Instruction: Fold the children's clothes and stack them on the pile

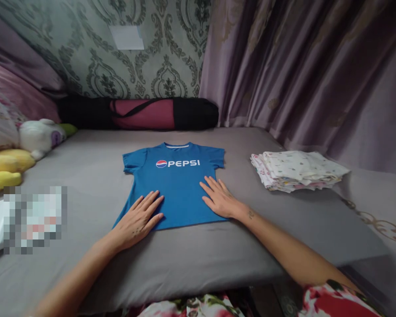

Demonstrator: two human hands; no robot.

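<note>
Blue shirt [176, 185] lies flat, front up, white lettering readable, in the middle of the bed [191, 259], collar toward the far edge. Sleeves spread out to both sides.

Left hand [139, 219] rests palm down on the lower left corner of the shirt, fingers spread, gripping nothing. Right hand [219, 198] lies palm down on the lower right part, fingers also spread and flat, nothing pinched. Both forearms reach in from the near edge.

Risks, as judgement: the fabric looks thin and loose on a smooth sheet, so uneven pressure from one palm could drag the hem sideways and leave the shirt skewed or creased. The left hem corner already runs out at an angle; a sliding hand might bunch it.

Outward: a stack [297, 171] of folded pale printed cloths sits toward the right edge, well apart from the shirt. Soft toys, a white one [39, 136] and a yellow one [6, 167], lie at the left edge. A black and red roll bag [141, 113] lies along the far edge against the wall.

Surface: grey sheet, mostly smooth, soft underneath by the look. Room: patterned grey-green wallpaper [135, 66] behind, mauve curtain [300, 75] on the right, dim light.
</note>
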